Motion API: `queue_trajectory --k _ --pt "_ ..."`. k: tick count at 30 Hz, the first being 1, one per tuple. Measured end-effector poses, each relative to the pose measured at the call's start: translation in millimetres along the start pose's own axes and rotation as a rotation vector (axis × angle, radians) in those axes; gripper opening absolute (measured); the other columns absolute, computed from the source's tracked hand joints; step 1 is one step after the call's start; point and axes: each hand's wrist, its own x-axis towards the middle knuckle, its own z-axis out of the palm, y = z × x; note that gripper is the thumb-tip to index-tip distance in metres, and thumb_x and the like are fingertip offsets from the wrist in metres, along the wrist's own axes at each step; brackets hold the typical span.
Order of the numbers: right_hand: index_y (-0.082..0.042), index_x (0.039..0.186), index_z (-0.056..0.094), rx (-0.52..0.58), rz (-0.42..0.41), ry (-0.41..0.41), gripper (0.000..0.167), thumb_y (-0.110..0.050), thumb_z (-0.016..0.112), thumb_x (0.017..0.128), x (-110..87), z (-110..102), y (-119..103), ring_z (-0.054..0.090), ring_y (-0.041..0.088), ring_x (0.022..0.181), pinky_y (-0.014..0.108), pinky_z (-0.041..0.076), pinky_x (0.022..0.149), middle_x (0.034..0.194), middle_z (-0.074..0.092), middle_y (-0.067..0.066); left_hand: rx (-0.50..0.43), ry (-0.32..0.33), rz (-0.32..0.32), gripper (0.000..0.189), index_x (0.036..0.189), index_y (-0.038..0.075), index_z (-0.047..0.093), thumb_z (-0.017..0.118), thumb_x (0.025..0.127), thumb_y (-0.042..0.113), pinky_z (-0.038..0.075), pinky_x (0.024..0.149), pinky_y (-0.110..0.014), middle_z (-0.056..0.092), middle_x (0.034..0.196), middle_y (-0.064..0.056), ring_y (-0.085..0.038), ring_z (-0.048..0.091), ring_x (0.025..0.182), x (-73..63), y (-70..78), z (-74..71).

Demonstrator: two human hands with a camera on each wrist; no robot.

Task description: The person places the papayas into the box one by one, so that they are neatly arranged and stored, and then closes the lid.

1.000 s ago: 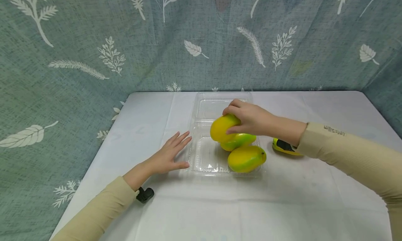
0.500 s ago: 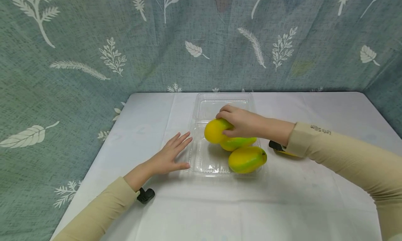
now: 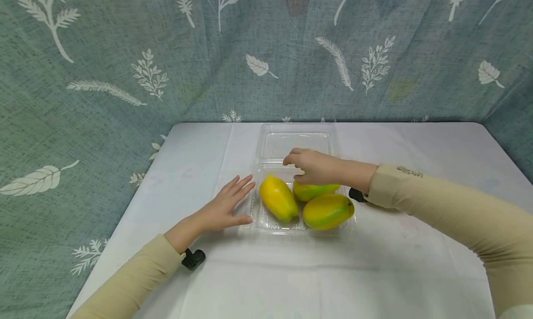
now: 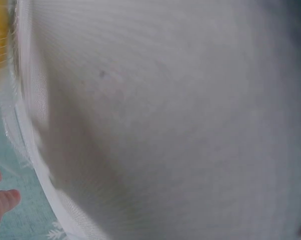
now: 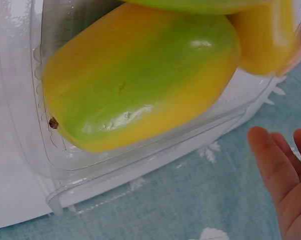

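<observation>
Three yellow-green mangoes lie in the near half of a clear plastic clamshell box (image 3: pixel 272 227): a left mango (image 3: pixel 278 199), a back mango (image 3: pixel 315 190) and a front right mango (image 3: pixel 328 211). My right hand (image 3: pixel 318 166) is over the back mango, fingers loosely bent, holding nothing; it partly covers that mango. In the right wrist view the front right mango (image 5: pixel 140 85) fills much of the frame, with its stem end at left. My left hand (image 3: pixel 222 207) has its fingers spread, the fingertips right at the box's left edge.
The box's lid (image 3: pixel 297 141) lies folded back behind it. A white cloth (image 3: pixel 266 272) covers the table. A patterned green curtain (image 3: pixel 266 55) hangs along the back and left. Black wrist cameras show under the left sleeve (image 3: pixel 143 268) and the right sleeve (image 3: pixel 416 194).
My right hand has moved left with a mango, set it down in the box's left side and let go. The yellow-green thing right of the box is now hidden by the sleeve. My left hand stays.
</observation>
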Motion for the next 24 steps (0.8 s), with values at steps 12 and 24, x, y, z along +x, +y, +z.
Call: queue_trajectory --k 12,24 --pt "-0.002 0.124 0.053 -0.033 0.033 -0.09 0.042 -0.016 0.063 0.086 4.1 -0.2 -4.1 0.057 0.026 0.106 0.035 0.048 0.089 0.124 0.054 0.013 -0.01 -0.01 -0.011 0.086 0.147 0.017 0.018 0.062 0.081 0.049 0.013 0.107 -0.059 0.004 0.155 0.004 -0.034 0.0 0.14 -0.1 0.3 -0.8" --pt "-0.006 0.125 0.055 -0.089 0.078 -0.251 0.044 -0.022 0.064 0.086 18.3 11.9 -21.9 0.049 0.024 0.12 0.038 0.038 0.102 0.129 0.054 0.01 -0.013 0.004 0.001 0.085 0.147 0.014 0.021 0.063 0.081 0.047 0.013 0.105 -0.063 0.007 0.155 0.001 -0.036 0.002 0.139 -0.4 1.6 -1.1"
